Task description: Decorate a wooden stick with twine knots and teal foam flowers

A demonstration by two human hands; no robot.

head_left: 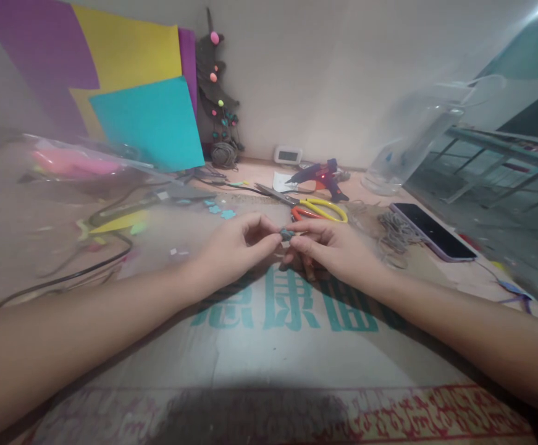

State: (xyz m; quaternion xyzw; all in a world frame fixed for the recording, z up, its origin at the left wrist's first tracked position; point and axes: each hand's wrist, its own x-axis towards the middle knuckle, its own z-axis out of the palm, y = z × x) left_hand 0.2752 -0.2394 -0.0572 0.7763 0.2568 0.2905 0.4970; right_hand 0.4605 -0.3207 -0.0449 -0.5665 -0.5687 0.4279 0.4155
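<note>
A small grey-blue piece (pixel 286 235) is pinched between both hands above the printed board (pixel 250 358). My left hand (pixel 243 244) grips its left side with thumb and fingertips. On the other side, the thumb and forefinger of my right hand (pixel 327 244) close on the same piece, its lower fingers curled beneath. Scissors with yellow and orange handles (pixel 322 209) lie just beyond the fingers. Blue flower-shaped cutouts (pixel 228 214) rest past my left hand. The piece's exact shape is too small to tell.
Behind the scissors lies a dark glue gun (pixel 323 177), near a small white display (pixel 288 154). A phone (pixel 433 232) and tangled cord (pixel 396 228) are at the right, a clear jug (pixel 391 161) behind. Coloured sheets (pixel 148 123) and a decorated dark tree (pixel 217 93) stand at the back left.
</note>
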